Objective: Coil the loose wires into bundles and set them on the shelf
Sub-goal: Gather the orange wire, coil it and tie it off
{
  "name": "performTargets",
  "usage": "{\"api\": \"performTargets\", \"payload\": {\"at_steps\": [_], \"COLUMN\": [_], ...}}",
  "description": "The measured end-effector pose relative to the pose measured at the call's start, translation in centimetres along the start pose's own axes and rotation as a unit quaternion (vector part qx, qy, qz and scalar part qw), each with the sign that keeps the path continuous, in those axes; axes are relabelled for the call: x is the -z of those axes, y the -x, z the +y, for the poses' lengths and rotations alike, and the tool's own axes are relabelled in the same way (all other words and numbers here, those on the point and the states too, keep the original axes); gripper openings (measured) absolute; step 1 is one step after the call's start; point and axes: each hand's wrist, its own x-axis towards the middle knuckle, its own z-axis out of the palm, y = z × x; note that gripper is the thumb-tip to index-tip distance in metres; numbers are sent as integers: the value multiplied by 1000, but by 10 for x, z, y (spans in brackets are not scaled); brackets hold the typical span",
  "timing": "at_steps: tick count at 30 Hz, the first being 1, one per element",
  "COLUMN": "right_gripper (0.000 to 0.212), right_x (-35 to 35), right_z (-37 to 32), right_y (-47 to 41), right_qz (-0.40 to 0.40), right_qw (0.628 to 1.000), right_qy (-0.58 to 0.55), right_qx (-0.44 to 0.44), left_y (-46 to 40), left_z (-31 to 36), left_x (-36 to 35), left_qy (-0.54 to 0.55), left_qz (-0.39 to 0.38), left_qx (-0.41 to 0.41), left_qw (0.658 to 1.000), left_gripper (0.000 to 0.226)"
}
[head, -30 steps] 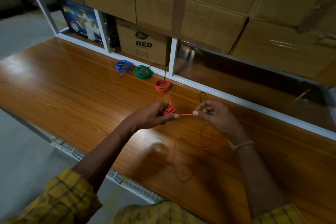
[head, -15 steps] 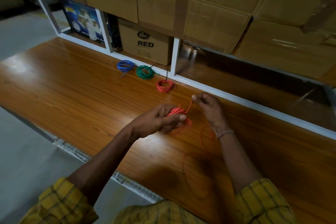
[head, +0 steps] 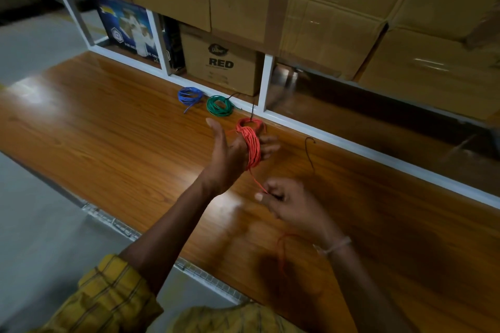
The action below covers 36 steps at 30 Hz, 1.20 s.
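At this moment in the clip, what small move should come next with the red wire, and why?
Probably one more turn: the right hand carries its pinched strand up and over the red wire wound round the left hand fingers. A loose tail trails below the right hand, so the bundle looks unfinished.

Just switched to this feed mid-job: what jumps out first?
The left hand, raised mid-frame over the wooden shelf, has orange wire wound around its fingers, while the right hand below pinches the loose strand. Behind them, by the white frame, lie finished coils: blue, green and a red one partly hidden by the hand.
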Motion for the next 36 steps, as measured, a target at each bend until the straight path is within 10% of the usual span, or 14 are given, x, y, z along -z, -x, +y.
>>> {"api": "performTargets", "payload": {"at_steps": [8, 15, 23, 28, 31, 36], "right_gripper": [14, 20, 25, 22, 29, 22], "right_x": [79, 94, 12, 6, 21, 47], "right_z": [-16, 21, 37, 21, 12, -2], "right_y": [1, -30, -26, -10, -3, 0], "right_qz": [-99, -45, -46, -126, -143, -21], "right_qw": [959, 942, 958, 954, 960, 986], "right_qy": [-264, -334, -276, -263, -228, -144], "right_qx": [35, 8, -63, -75, -81, -84], "left_y": [14, 26, 10, -1, -1, 7], "left_z": [0, 17, 23, 19, 9, -8], "left_x": [-13, -19, -33, -19, -11, 9], "left_qy": [-469, -282, 16, -123, -332, -719], "left_qz": [-3, -97, 4, 72, 108, 62], "left_qx": [59, 73, -35, -55, -62, -28], "left_qw": [881, 952, 999, 988, 935, 692], "left_gripper": [114, 38, 51, 87, 94, 48]}}
